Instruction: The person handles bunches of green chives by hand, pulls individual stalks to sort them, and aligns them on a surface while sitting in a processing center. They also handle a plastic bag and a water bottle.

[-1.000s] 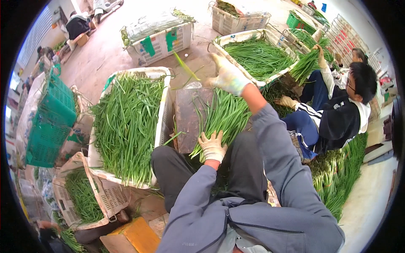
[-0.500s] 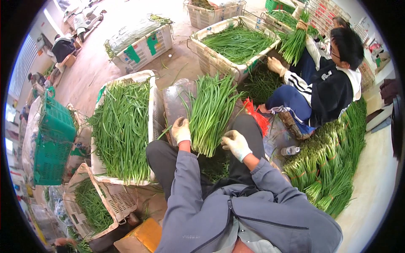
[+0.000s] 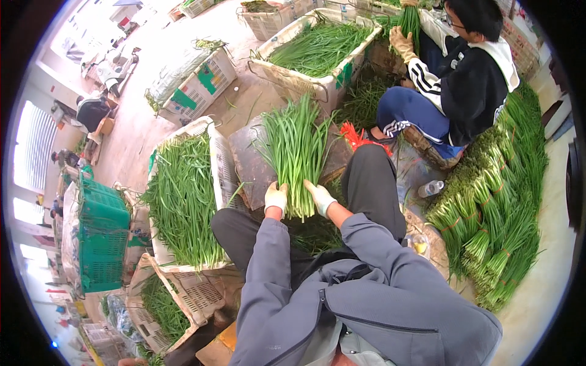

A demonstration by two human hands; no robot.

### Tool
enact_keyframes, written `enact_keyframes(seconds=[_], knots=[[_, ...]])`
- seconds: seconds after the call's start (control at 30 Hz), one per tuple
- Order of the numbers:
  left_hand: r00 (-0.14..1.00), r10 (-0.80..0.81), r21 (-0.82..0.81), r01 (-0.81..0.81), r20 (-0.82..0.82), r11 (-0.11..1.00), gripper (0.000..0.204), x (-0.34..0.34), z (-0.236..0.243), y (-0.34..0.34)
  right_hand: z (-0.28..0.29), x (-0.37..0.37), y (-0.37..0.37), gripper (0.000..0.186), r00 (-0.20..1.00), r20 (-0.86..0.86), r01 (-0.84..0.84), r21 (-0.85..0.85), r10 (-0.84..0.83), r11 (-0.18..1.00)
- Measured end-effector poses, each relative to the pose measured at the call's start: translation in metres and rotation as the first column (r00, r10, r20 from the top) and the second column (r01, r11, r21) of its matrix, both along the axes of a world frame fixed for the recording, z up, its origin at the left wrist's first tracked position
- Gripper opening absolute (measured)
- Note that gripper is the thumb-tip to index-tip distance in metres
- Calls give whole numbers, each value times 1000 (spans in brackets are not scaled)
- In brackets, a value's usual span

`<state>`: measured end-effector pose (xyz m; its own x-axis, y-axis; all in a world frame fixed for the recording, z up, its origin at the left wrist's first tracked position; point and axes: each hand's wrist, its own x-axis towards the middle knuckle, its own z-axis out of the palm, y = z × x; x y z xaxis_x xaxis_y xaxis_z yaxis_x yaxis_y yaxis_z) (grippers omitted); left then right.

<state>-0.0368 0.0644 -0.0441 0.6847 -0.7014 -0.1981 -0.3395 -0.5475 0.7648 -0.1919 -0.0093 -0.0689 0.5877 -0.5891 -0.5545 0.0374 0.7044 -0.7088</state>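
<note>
Close in at twelve o'clock, your left hand (image 3: 276, 197) and right hand (image 3: 321, 199) hold the bunch (image 3: 296, 149) between them by its pale stems, its leaves fanning over the bench (image 3: 246, 148). It looks light, floppy and easily bruised up top, firmer low down, so the stems suit your grip best. Beyond, one filled crate (image 3: 224, 169) sits at ten, another crate (image 3: 292, 78) farther at twelve.
</note>
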Motion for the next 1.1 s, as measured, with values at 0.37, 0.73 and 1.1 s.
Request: enact_keyframes(seconds=[0.37,0.73,1.1], knots=[[934,27,-46,-46,-355,998,51,-54,33,-4,0,-18,-12,43,982,-111,-170,-168,153,971],[750,-2,-127,-109,-662,986,41,-79,-7,24,5,-17,-18,52,957,-91,-288,-225,274,931],[344,49,-59,-295,-938,954,62,-53,-2,39,56,-30,-1,60,813,-408,-581,-517,415,629]])
